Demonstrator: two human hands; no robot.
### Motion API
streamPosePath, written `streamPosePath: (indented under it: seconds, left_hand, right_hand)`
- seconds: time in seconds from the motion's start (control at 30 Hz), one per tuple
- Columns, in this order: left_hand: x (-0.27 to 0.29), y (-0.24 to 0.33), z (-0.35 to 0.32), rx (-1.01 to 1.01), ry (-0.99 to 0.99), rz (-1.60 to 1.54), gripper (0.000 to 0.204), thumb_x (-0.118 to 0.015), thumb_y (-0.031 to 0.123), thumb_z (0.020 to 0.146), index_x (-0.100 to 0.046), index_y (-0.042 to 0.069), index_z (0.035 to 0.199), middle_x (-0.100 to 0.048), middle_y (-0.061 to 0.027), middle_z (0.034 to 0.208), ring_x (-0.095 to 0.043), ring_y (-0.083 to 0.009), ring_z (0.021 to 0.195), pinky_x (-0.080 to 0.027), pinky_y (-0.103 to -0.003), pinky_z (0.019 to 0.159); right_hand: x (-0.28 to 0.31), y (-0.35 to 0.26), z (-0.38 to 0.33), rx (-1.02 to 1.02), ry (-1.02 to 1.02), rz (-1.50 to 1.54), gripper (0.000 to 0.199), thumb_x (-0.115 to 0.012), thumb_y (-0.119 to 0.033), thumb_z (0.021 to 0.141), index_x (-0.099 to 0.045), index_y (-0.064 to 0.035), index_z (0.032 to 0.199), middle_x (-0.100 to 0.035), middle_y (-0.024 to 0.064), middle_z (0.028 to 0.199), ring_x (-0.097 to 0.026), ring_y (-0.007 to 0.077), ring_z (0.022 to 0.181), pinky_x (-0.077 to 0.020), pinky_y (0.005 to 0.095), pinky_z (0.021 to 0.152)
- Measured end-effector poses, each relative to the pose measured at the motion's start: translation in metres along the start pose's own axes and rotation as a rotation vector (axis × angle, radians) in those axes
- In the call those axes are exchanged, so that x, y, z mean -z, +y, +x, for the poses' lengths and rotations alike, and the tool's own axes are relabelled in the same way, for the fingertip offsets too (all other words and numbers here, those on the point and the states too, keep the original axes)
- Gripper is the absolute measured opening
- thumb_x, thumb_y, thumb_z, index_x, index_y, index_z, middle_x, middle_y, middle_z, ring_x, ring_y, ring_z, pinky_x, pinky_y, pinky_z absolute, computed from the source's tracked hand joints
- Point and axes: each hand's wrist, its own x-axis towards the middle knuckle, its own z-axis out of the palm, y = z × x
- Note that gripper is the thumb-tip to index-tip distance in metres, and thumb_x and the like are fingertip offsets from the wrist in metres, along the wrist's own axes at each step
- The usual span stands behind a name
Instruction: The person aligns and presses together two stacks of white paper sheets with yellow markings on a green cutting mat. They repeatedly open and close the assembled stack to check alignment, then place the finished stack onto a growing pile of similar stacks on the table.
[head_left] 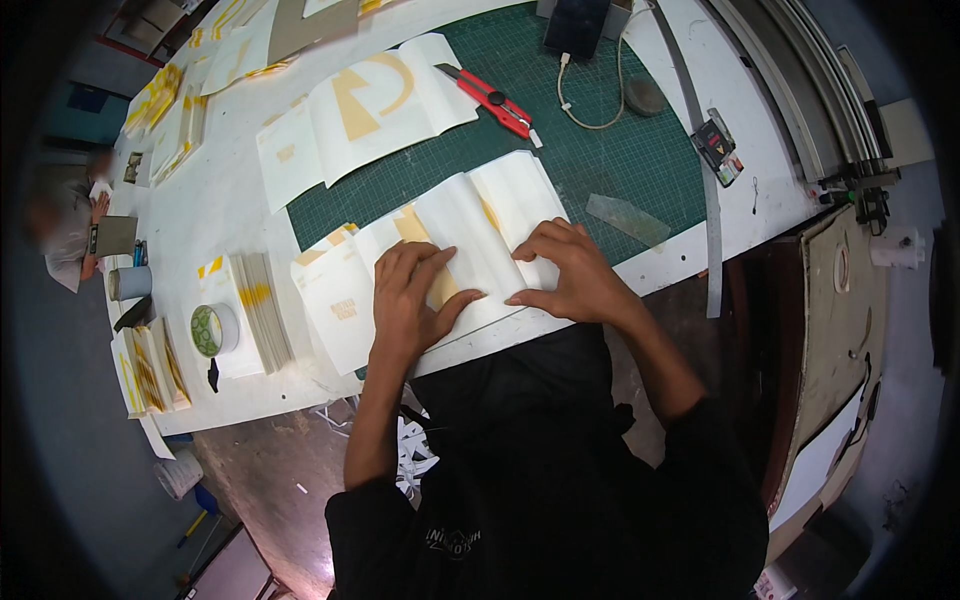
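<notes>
A white paper cover with pale yellow print lies creased in front of me, near the table's front edge. My left hand rests on it with fingers bent and thumb spread to the right. My right hand has its fingers curled at a raised fold, the thumb lower down by the near edge. Beyond it, another printed cover lies spread on the green cutting mat. A red utility knife touches that cover's right side, its blade end over the paper.
A clear plastic strip and a grey round weight lie on the mat. At left stand a stack of booklets, a round tub and upright bundles. A metal rail runs at right. Another person sits far left.
</notes>
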Motion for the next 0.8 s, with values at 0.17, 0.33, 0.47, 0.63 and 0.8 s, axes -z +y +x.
streamPosePath:
  seconds: [0.17,0.33,0.47,0.63,0.8]
  left_hand:
    - [0.001,0.001,0.000,0.013,-0.018,0.008,0.058,-0.096,0.034,0.072,-0.076,0.005,0.118,-0.068,-0.0119,0.113,-0.063,-0.0330,0.112,-0.047,-0.046,0.102]
    - [0.000,0.002,0.002,0.024,-0.035,0.025,0.058,-0.096,0.035,0.072,-0.077,0.006,0.118,-0.068,-0.0118,0.113,-0.062,-0.0325,0.113,-0.047,-0.046,0.102]
    - [0.000,0.002,0.001,0.024,-0.032,0.000,0.058,-0.096,0.033,0.072,-0.076,0.006,0.119,-0.066,-0.0129,0.113,-0.061,-0.0342,0.112,-0.046,-0.046,0.101]
    - [0.000,0.003,0.001,0.035,-0.030,0.008,0.058,-0.096,0.036,0.072,-0.077,0.006,0.118,-0.067,-0.0120,0.114,-0.062,-0.0320,0.112,-0.046,-0.045,0.102]
    - [-0.001,0.001,0.001,0.010,0.001,0.003,0.057,-0.095,0.036,0.073,-0.077,0.006,0.118,-0.067,-0.0109,0.113,-0.062,-0.0313,0.111,-0.047,-0.045,0.100]
  right_hand:
    - [0.000,-0.001,0.003,-0.022,-0.014,-0.003,0.047,-0.096,-0.025,0.074,-0.070,-0.0073,0.110,-0.065,0.0081,0.106,-0.061,0.0279,0.109,-0.0418,0.0434,0.099]
    - [0.003,0.005,0.007,-0.026,-0.049,0.012,0.048,-0.096,-0.023,0.073,-0.070,-0.0057,0.109,-0.065,0.0092,0.104,-0.062,0.0285,0.107,-0.0445,0.0426,0.097]
    - [0.011,0.000,0.011,-0.083,-0.118,0.013,0.048,-0.096,-0.022,0.073,-0.070,-0.0052,0.109,-0.066,0.0101,0.104,-0.062,0.0292,0.108,-0.0453,0.0424,0.097]
    - [0.013,0.000,0.009,-0.055,-0.115,-0.004,0.048,-0.095,-0.021,0.074,-0.069,-0.0045,0.110,-0.066,0.0106,0.104,-0.061,0.0302,0.109,-0.0456,0.0428,0.099]
    - [0.014,0.000,0.004,-0.024,-0.107,0.000,0.047,-0.093,-0.020,0.078,-0.069,-0.0039,0.114,-0.065,0.0131,0.110,-0.059,0.0318,0.115,-0.0445,0.0422,0.104]
